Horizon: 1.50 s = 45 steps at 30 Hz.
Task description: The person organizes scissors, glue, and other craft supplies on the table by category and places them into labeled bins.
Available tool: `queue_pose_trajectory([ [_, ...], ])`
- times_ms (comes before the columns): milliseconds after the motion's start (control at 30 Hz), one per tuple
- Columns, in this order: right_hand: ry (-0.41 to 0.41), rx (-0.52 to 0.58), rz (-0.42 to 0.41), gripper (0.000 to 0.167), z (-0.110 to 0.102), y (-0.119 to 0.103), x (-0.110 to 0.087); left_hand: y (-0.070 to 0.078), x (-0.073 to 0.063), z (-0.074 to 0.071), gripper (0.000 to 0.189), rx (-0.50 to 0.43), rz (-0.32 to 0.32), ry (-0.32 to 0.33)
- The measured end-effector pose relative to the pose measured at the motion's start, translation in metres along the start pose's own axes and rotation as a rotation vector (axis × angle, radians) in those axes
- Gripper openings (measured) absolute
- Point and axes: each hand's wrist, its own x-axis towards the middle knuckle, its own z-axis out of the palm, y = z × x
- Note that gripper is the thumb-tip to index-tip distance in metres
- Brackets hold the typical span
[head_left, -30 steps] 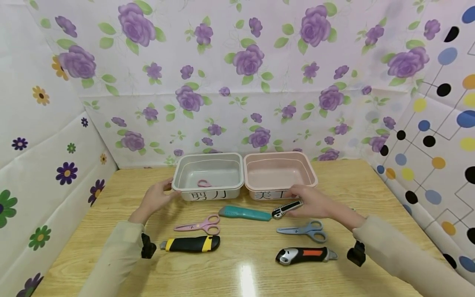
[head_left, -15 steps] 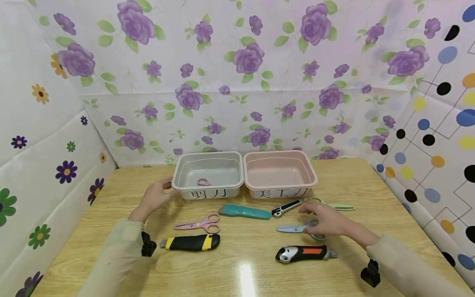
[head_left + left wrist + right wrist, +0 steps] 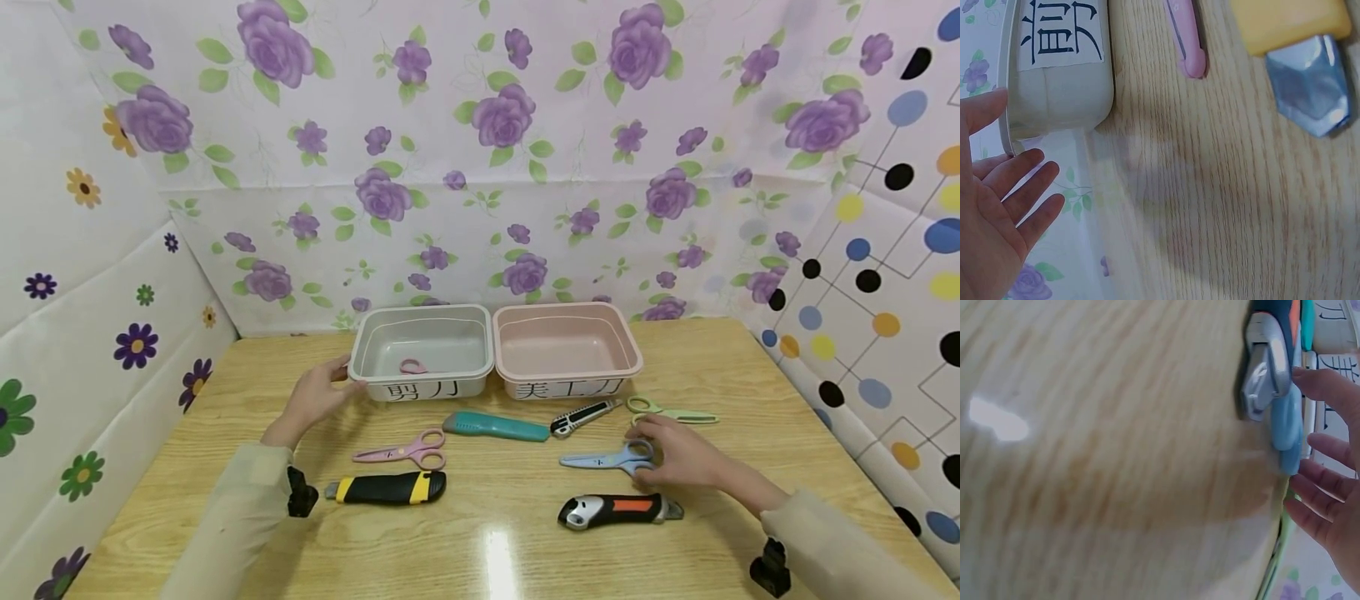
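My left hand touches the left front corner of a grey bin, its thumb at the front rim and its other fingers loosely spread by the side. A pink scissor handle shows inside that bin. My right hand is spread around the handles of blue scissors on the table; in the right wrist view its fingers are apart, and contact is unclear. Close by lie green scissors, a black-and-white utility knife and a black-and-orange utility knife.
A pink bin stands against the grey one. A teal utility knife, pink scissors and a black-and-yellow utility knife lie on the wooden table. Flowered cloth hangs behind.
My right hand has left the black-and-white utility knife by the pink bin and moved right and nearer to me, to the blue scissors' handles. My left hand stays at the grey bin.
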Motion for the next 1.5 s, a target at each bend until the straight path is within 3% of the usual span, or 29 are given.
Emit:
queue_pose_trajectory([
  [400, -0.051, 0.074, 0.059, 0.056, 0.005, 0.004, -0.004, 0.002, -0.001, 0.001, 0.069, -0.021, -0.014, -0.003],
  [833, -0.050, 0.000, -0.007, 0.047, 0.001, 0.004, -0.004, 0.004, -0.001, -0.001, 0.070, -0.007, -0.020, -0.008],
  [1233, -0.031, -0.051, -0.031, 0.052, -0.005, 0.003, -0.002, 0.002, -0.001, -0.002, 0.068, 0.005, -0.004, 0.001],
  [1500, -0.004, -0.008, -0.084, 0.046, -0.010, 0.001, 0.004, -0.001, 0.001, 0.000, 0.068, -0.005, -0.011, -0.003],
])
